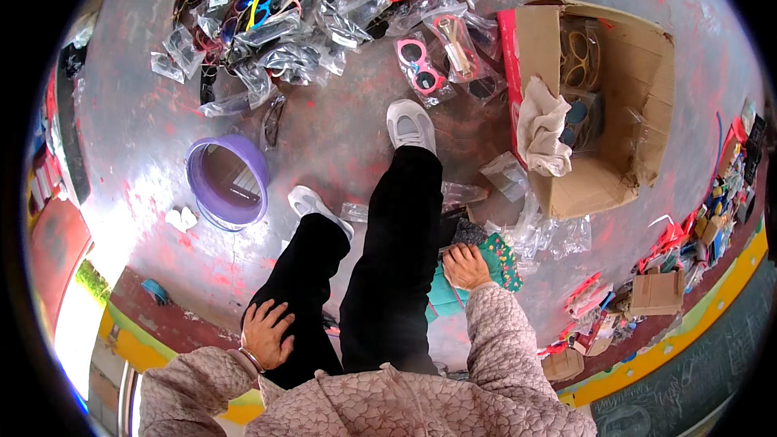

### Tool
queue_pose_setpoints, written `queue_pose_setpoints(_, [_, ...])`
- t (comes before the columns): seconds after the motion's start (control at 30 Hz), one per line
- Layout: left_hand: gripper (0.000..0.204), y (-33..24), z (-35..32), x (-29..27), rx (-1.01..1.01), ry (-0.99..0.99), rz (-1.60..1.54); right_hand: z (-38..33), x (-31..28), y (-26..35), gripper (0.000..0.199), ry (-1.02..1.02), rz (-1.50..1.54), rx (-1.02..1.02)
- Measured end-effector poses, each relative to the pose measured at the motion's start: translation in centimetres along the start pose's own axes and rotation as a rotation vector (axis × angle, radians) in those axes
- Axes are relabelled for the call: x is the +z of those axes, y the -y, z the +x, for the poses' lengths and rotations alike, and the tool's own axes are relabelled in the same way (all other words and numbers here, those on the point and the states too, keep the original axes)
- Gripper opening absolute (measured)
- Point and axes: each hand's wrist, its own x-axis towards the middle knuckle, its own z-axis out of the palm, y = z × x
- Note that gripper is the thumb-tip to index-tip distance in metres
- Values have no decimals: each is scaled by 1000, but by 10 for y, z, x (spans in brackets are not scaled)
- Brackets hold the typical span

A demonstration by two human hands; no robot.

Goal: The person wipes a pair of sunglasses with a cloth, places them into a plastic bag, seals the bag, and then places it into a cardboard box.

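Observation:
My left hand [269, 334] lies on the black trousers over my left thigh, fingers spread, holding nothing. To the right of my other leg, my right hand [466, 266] rests on a green cloth item [455, 295] with a flowered part [501, 262]. Its fingers lie across the cloth at the edge of a dark grey fabric piece [469, 232]; their tips are hard to make out. Ahead of my feet is a heap of sunglasses in clear plastic bags [299, 28]. A bagged pair of pink sunglasses [418, 66] lies near my right shoe [411, 125].
A purple bucket [192, 174] stands at the left. An open cardboard box [647, 73] with bagged glasses inside and a white cloth [542, 125] on its edge is at the right. Empty plastic bags [558, 235] lie beside it. Mixed clutter [704, 226] lines the right wall.

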Motion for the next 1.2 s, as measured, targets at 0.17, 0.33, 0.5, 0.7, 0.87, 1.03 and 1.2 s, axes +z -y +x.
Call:
queue_pose_setpoints(0.17, [42,-7,-2,3,30,17,-72,3,-4,6,25,67,-2,11])
queue_pose_setpoints(0.33, [41,-8,1,5,34,57,-109,0,3,5,28,103,-38,12])
queue_pose_setpoints(0.5, [41,-4,-4,13,12,48,-208,-19,25,-1,43,373,-48,71])
queue_pose_setpoints(0.7, [39,5,-20,25,37,-86,-328,0,3,-5,47,466,340,232])
queue_pose_setpoints(0.87, [34,8,-40,42,34,-191,-412,4,-9,3,43,223,75,35])
queue_pose_setpoints(1.03, [32,5,-52,61,16,-312,-451,32,-66,19,35,317,-25,378])
queue_pose_setpoints(1.2, [29,3,-54,61,-3,-331,-540,81,-208,84,32,90,301,690])
